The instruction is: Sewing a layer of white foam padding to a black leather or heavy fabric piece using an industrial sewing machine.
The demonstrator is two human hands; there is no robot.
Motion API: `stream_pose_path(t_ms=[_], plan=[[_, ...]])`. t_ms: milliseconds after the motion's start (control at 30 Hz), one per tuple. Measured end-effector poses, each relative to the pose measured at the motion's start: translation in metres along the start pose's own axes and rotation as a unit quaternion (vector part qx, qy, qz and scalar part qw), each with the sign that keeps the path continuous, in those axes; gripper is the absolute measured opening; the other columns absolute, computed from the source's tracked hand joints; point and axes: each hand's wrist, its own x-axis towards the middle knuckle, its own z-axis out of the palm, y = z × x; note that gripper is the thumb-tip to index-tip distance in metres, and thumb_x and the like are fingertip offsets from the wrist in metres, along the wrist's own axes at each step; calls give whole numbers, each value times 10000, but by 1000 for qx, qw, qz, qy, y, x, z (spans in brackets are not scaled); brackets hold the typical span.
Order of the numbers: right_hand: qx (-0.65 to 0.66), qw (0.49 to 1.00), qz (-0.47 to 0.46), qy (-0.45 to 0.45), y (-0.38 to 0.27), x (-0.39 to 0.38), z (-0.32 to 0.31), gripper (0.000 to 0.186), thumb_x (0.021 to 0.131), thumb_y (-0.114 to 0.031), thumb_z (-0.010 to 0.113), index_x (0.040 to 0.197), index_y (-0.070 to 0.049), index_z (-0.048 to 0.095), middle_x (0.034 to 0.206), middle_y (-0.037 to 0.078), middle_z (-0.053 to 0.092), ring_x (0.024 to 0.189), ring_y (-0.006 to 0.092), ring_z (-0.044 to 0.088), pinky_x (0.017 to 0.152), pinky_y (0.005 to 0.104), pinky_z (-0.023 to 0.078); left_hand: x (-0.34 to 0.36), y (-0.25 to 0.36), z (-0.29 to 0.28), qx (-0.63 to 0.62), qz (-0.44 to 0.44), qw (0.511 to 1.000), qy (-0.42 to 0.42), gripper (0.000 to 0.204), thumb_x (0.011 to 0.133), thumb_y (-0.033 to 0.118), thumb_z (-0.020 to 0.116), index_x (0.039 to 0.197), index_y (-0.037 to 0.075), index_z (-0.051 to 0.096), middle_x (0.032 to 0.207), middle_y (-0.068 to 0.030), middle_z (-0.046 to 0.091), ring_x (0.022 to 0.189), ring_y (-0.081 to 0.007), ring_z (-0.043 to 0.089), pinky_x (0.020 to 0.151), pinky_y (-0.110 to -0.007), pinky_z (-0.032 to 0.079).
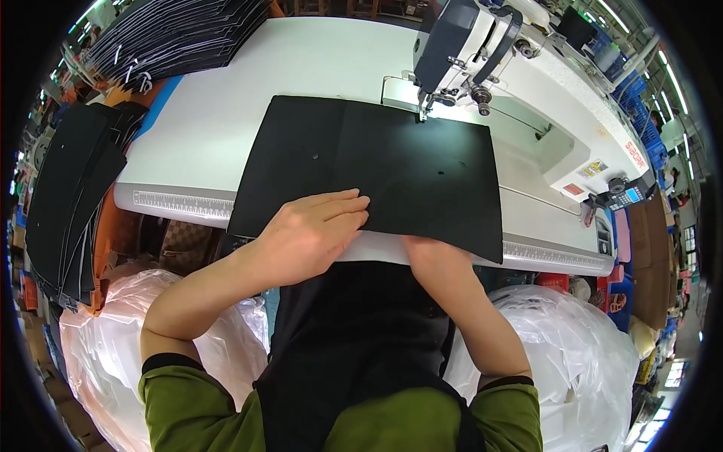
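A large black sheet [376, 166], its material unclear, lies across the front of the white sewing table [203, 128]. Its far edge reaches the needle and presser foot of the sewing machine [444, 53], where a lamp lights the surface. Small holes or dark marks show on the sheet. My left hand [312, 230] rests flat on top near the front edge, fingers stretched out to the right. My right hand [438, 255] goes beneath the sheet's near edge, which lifts slightly there. The sheet covers the right fingers, so their grip is hidden.
Black panels are stacked at the back left [177, 41], with another pile [71, 196] at the left. A ruler strip [181, 203] runs along the table's front. Plastic-covered bundles [561, 361] stand on both sides of me. The machine's control panel [625, 197] is at the right.
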Motion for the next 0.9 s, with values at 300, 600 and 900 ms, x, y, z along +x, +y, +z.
stream_pose_path(t_ms=[300,600,900], plan=[[89,981,126,119,7,37,23,380,984,-295,604,1283,-68,668,1303,95,659,1154,257,634,1005,386,497,5,1,-2,-50,-18,998,24,222,862,9,704,1072,-61,714,1208,-163,730,1195,-337,682,964,-386,570],[168,982,81,25,-14,-28,4,306,908,-161,676,1201,-91,730,1158,101,716,973,319,691,884,401,542,-12,-5,5,-37,-34,999,22,221,867,9,700,1078,-54,718,1206,-162,731,1181,-341,687,993,-401,558],[80,996,42,24,-27,-13,15,289,913,-137,700,1197,-87,727,1133,121,731,925,321,690,832,407,539,-25,3,2,8,-26,1000,4,328,877,55,712,1193,-32,689,1318,-165,681,1283,-332,624,1093,-436,488]])
